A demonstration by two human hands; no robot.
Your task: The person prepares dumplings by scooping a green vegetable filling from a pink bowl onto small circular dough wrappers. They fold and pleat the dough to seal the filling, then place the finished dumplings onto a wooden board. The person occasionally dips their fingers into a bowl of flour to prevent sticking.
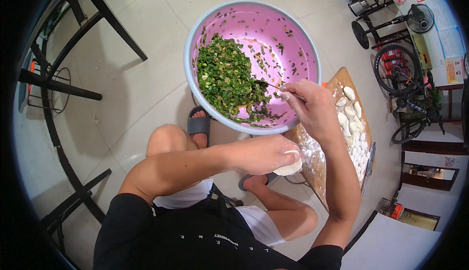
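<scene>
From the head view, the left hand (266, 153) cups a round dough wrapper (289, 167) just below the pink basin (254, 16); it looks soft, thin, tearable, best supported underneath. The right hand (309, 105) pinches a spoon (267, 85) into the basin's green filling (225, 77).

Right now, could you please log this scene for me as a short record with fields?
Left hand: holds a round dough wrapper
Right hand: holds a spoon reaching into the filling
Basin: large, pink inside, on the floor
Filling: chopped greens, heaped on the basin's left side
Board: wooden, floured, right of the basin
Dumplings: white, in rows on the board
</scene>
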